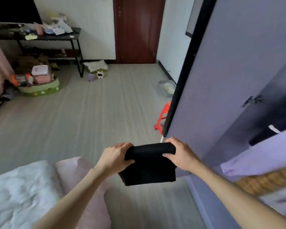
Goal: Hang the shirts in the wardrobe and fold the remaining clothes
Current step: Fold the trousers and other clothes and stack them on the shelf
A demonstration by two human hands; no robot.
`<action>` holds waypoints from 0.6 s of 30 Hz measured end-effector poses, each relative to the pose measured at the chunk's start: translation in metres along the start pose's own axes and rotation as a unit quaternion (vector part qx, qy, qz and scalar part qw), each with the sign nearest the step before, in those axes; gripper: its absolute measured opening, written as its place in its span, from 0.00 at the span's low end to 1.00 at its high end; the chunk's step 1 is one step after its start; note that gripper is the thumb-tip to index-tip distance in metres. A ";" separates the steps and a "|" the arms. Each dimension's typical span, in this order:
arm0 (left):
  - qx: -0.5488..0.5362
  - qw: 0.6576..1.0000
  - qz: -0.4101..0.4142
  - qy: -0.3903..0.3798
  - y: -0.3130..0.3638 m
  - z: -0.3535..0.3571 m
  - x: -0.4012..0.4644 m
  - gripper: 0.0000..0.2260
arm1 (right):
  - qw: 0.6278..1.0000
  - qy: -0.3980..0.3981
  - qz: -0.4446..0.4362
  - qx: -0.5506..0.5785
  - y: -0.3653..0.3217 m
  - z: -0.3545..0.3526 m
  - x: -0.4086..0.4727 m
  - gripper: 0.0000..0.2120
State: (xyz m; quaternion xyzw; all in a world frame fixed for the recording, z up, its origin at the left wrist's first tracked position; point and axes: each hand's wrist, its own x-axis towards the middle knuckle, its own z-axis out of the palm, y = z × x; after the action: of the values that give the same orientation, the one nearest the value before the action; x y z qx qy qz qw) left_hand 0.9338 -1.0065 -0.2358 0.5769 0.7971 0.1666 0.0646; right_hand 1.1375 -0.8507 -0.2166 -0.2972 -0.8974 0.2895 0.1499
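Black garment (149, 164), already folded small, hangs in the air between my left hand (117, 157) and right hand (180, 153), both gripping its top edge near the wardrobe (238, 80); putting it down remains.

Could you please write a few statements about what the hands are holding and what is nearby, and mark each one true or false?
1. Both hands hold the folded black garment. True: the left hand and the right hand each have a grip on its upper edge.
2. The garment lies flat on the bed. False: it hangs in the air above the floor.
3. A red stool stands by the wardrobe door. True.
4. The brown door stands wide open. False: it is closed.
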 end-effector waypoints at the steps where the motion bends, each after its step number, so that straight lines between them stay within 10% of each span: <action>1: -0.013 0.999 0.038 -0.016 0.024 0.010 0.016 0.20 | 0.999 0.016 0.044 0.013 0.020 -0.019 -0.015 0.14; 18: -0.193 0.875 0.435 0.090 0.361 -0.075 0.165 0.16 | 0.837 0.500 0.203 -0.094 0.019 -0.283 -0.180 0.18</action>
State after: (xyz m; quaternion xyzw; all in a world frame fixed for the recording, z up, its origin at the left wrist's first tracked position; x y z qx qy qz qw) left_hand 1.1816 -0.7653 -0.0281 0.8241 0.4198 0.3795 0.0241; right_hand 1.4114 -0.8282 -0.0231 -0.5895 -0.6426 0.0397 0.4879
